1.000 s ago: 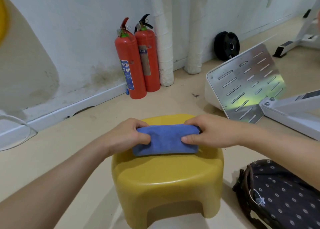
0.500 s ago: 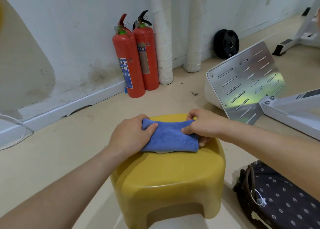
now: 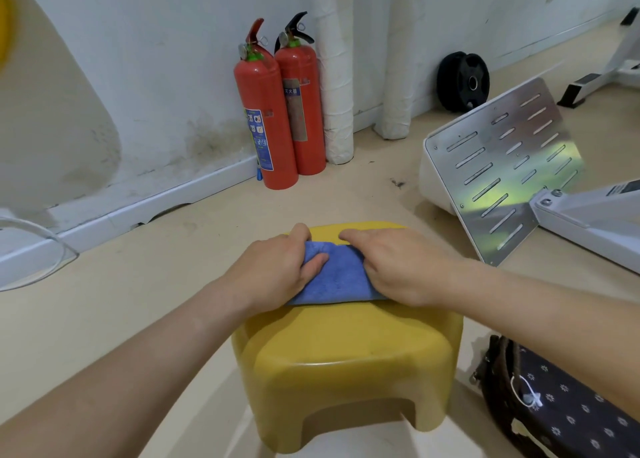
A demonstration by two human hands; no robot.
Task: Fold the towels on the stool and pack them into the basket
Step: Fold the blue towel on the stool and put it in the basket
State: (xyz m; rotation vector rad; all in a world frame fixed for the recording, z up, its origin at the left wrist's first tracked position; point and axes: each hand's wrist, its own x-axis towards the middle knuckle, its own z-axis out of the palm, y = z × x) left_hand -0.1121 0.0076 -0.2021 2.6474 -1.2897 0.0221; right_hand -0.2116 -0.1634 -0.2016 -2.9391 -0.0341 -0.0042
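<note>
The rounded yellow plastic stool carries the work, and the dark flower-patterned fabric basket sits on the floor just beside its right side. The folded blue microfibre towel lies on the far half of the stool's top. The left hand pinches the towel's left end, thumb on top. The right hand covers the right end, but I cannot tell whether it is gripping or pressing. For a clean fold, line up the edges first, then flatten the crease.
</note>
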